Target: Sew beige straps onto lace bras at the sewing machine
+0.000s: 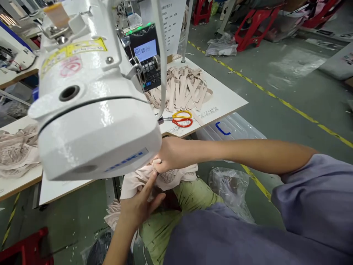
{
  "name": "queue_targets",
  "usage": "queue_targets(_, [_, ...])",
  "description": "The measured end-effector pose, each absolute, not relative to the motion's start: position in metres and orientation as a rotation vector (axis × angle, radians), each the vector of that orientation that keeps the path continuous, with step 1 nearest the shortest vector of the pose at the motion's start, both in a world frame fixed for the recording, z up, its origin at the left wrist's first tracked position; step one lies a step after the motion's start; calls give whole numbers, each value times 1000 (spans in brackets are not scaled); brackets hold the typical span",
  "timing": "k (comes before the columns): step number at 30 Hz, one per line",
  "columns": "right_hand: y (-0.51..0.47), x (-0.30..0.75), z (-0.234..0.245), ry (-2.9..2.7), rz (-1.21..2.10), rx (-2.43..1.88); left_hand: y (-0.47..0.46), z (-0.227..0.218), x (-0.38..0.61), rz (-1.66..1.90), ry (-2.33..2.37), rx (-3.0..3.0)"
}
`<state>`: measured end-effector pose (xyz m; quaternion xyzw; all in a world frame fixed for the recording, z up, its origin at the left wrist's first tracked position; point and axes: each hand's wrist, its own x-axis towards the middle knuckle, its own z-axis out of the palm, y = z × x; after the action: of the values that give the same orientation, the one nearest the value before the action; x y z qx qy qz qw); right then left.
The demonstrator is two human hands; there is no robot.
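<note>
- Beige fabric piece (138, 180) is held at bottom centre of the frame, over the lap, just below the machine head; an elastic-looking gathered patch is seen on it.
- Right hand (172, 154): clamped on the fabric with thumb and fingers; fingertips partly hidden by the machine head.
- Left hand (136, 208): index finger laid on the fabric close to the right thumb, own thumb spread away from it. Whether fabric is gripped underneath cannot be told.
- Hands are brought close together at the same spot; contact between them cannot be confirmed.
- White sewing machine head (96, 136) is seen across the upper left, blue lettering on its end; the needle area is blocked from view.
- Lit control panel (145, 51) is mounted behind it, top centre.
- Beige straps (182, 88) are piled on the white table (228, 98), upper centre; scissors (182, 123) with yellow and red handles are placed just below the pile.
- More beige fabric (16, 154) is heaped at the left edge.
</note>
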<state>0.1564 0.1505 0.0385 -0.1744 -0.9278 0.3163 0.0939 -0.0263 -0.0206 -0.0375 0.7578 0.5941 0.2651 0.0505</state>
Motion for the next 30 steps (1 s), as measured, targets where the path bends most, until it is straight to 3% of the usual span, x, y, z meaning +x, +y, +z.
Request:
queue_targets(9, [152,155,43,-2848,971,-587,-10,-40,-37,602,1816,2635])
queue_targets(14, [145,168,23,-2707,900,-534,-16,-29,-22,558,1900,2391])
queue_targets(19, [134,181,-4,-2351,625,-482,-19,-17,-1,639,1985,2118])
queue_targets(30, [145,176,-5,-2306,824,-466,-20,-13,17,633,2111,1904])
